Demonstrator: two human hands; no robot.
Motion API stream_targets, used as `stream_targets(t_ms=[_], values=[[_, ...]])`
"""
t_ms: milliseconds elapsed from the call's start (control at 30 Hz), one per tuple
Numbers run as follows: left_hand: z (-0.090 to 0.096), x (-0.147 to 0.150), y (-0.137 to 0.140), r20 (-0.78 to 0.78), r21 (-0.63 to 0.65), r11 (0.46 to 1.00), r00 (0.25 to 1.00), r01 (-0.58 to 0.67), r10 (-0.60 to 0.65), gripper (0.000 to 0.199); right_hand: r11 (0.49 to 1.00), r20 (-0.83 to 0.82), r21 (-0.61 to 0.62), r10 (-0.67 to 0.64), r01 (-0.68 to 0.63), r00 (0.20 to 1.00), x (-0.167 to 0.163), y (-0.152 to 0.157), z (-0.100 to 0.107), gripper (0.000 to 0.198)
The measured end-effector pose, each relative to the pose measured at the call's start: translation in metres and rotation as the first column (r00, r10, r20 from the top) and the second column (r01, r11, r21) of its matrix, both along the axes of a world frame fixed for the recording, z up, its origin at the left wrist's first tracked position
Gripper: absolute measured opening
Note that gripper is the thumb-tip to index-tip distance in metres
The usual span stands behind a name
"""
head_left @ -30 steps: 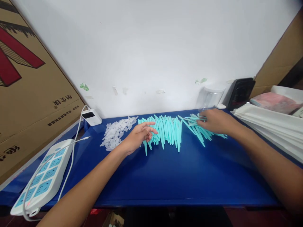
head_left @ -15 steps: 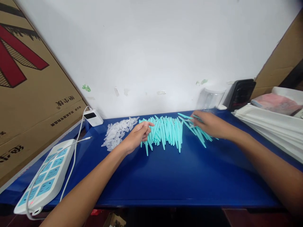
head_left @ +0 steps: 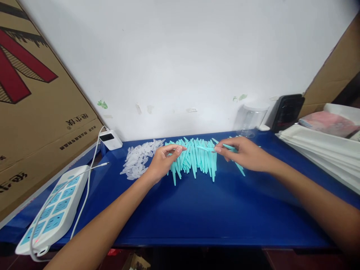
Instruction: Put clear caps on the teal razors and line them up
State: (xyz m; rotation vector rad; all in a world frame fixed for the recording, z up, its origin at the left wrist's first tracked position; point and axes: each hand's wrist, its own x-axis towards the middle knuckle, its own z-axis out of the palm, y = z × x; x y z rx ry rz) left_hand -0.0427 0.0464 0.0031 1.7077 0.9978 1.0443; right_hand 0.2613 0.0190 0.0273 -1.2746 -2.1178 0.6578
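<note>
My right hand (head_left: pixel 238 153) pinches a slim teal eyebrow razor (head_left: pixel 206 149), held nearly level with its tip pointing left. My left hand (head_left: pixel 166 159) faces it with thumb and forefinger pressed together; whatever they grip is too small to make out. Between and behind both hands lies a dense row of teal razors (head_left: pixel 194 159), side by side on the blue table (head_left: pixel 197 210). A smaller group of teal razors (head_left: pixel 240 168) is partly hidden under my right hand. Left of my left hand is a heap of small translucent caps (head_left: pixel 136 161).
A white power strip (head_left: pixel 54 210) with cables lies at the left, near a small white device (head_left: pixel 111 140). At the back right stand a clear jar (head_left: pixel 250 120) and a black case (head_left: pixel 287 112). White trays (head_left: pixel 317 144) are stacked on the right; a cardboard box (head_left: pixel 42 123) is at left.
My right hand has moved left from the smaller group, bringing a teal razor toward my left hand. My left hand's thumb and forefinger have shifted slightly right.
</note>
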Motion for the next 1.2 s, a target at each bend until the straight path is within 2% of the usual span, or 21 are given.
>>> stream_targets(t_ms=[100,233,400,533,967,1100,1200], values=[[-0.001,0.001,0.0,0.076,-0.008,0.998,0.995,-0.066,0.066,0.036,0.999,-0.029,-0.02,0.032,-0.032,0.999,-0.008,-0.006,0.001,0.034],[-0.002,0.001,0.0,0.173,-0.101,0.994,0.984,-0.034,0.051,0.039,0.998,-0.051,-0.031,0.056,-0.058,0.997,-0.014,-0.012,0.001,0.029],[-0.003,0.002,-0.003,0.091,-0.101,0.995,0.996,0.017,-0.008,0.039,0.999,-0.048,0.003,0.051,-0.051,0.998,-0.012,-0.012,0.001,0.028],[-0.002,0.003,-0.005,0.026,-0.082,0.996,0.999,0.046,-0.044,0.037,0.997,-0.039,-0.015,0.071,-0.072,0.997,-0.012,-0.012,0.004,0.033],[-0.002,0.011,-0.016,-0.006,-0.068,0.988,0.991,0.136,-0.137,0.029,0.984,-0.084,-0.07,0.158,-0.164,0.984,-0.021,-0.019,0.004,0.031],[-0.005,0.016,-0.021,0.009,-0.07,0.988,0.991,0.137,-0.137,0.03,0.978,-0.107,-0.077,0.186,-0.195,0.977,-0.027,-0.022,0.003,0.036],[-0.006,0.018,-0.022,-0.016,-0.064,0.99,0.991,0.128,-0.129,0.032,0.978,-0.062,-0.077,0.191,-0.195,0.98,-0.028,-0.023,0.003,0.036]])
